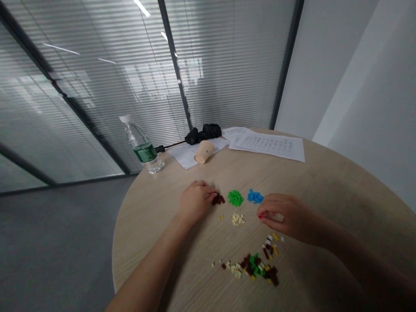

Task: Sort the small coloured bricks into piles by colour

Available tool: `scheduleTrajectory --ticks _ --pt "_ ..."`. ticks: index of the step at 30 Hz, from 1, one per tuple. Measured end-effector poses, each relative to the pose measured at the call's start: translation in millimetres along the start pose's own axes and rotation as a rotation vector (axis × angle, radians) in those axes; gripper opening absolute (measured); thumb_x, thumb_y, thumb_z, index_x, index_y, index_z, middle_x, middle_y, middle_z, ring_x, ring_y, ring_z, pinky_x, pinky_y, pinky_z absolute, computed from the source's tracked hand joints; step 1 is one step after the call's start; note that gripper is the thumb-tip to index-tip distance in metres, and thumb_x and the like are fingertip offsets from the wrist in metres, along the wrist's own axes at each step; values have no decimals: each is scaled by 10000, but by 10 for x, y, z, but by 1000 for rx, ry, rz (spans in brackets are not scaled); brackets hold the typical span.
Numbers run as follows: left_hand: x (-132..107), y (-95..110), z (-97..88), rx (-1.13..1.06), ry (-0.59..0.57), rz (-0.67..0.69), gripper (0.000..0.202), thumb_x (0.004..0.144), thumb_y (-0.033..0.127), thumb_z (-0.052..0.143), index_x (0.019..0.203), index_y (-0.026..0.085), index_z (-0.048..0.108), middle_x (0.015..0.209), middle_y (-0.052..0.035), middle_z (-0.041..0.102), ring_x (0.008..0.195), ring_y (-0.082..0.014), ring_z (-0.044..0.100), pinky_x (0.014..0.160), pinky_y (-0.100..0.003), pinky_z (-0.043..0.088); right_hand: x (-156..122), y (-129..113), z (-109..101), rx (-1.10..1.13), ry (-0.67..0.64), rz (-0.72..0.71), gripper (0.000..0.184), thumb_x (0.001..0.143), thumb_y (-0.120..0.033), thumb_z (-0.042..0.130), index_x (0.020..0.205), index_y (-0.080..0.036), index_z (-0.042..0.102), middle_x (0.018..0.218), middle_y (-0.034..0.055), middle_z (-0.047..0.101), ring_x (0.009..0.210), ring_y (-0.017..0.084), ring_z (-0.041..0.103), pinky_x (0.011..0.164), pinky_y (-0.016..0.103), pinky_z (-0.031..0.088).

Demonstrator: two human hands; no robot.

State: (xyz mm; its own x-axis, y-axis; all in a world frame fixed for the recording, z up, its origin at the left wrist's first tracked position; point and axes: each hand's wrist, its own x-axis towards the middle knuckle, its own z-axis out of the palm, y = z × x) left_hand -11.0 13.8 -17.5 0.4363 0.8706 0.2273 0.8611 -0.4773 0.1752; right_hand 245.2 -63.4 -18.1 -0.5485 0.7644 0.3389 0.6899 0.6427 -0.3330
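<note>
My left hand (195,200) is at the edge of a small pile of dark brown toy bricks (219,199), thumb and fingers drawn together. Whether a brick is between those fingertips is hidden. With its fingertips, my right hand (283,212) pinches a small red toy brick (259,216), just in front of the blue brick pile (255,196). Between the hands lie a green brick pile (235,198), a cream brick pile (238,219) and a few yellow bricks (220,217). Closer to me spreads a mixed heap of bricks (256,265), brown, green, cream and yellow.
A water bottle (144,149) stands at the table's far left edge. Near it are a paper cup (204,152) lying on its side, a black bundled object (208,132) and printed sheets (269,145). Behind the round table (146,208) is a glass partition with blinds.
</note>
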Motion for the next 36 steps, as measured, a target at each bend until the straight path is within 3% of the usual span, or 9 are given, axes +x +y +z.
scheduleTrajectory --ticks 5,10,14,20,30,36 --pt "-4 -22 0 -6 -34 -2 187 850 301 542 919 300 715 881 -22 625 880 -194 559 720 -283 437 -33 -10 -56 42 -160 53 104 790 -171 541 728 -173 625 645 17 610 612 141 548 607 243 393" --pt "-11 1 -8 -44 -17 -21 214 862 336 515 907 245 703 920 -45 620 893 -209 569 770 -318 455 -59 -44 -153 71 -242 79 115 734 -106 531 724 -164 630 664 20 616 625 141 551 610 240 390" --pt "-12 73 -9 -166 29 72 243 836 313 557 1033 198 642 1058 -69 596 987 -218 547 882 -355 441 -83 -48 -172 93 -327 89 158 678 -60 529 726 -166 635 676 13 610 630 138 553 612 236 394" --pt "-9 177 50 -303 -43 257 137 787 228 618 919 194 621 1010 -46 601 937 -192 558 864 -345 445 -74 -79 -122 123 -346 49 192 679 -33 523 738 -159 655 693 18 597 679 147 561 659 250 402" --pt "12 142 136 -274 -60 269 28 777 186 609 798 195 623 939 -25 621 905 -183 567 821 -316 452 -92 -46 -64 149 -347 53 121 700 -70 557 716 -158 639 693 14 588 677 143 547 638 243 382" --pt "15 124 136 -267 -47 272 71 775 141 584 778 197 627 903 -20 624 875 -170 573 805 -293 455 -95 -40 -57 107 -361 75 86 708 -93 554 704 -160 609 706 14 576 672 144 524 622 246 370"
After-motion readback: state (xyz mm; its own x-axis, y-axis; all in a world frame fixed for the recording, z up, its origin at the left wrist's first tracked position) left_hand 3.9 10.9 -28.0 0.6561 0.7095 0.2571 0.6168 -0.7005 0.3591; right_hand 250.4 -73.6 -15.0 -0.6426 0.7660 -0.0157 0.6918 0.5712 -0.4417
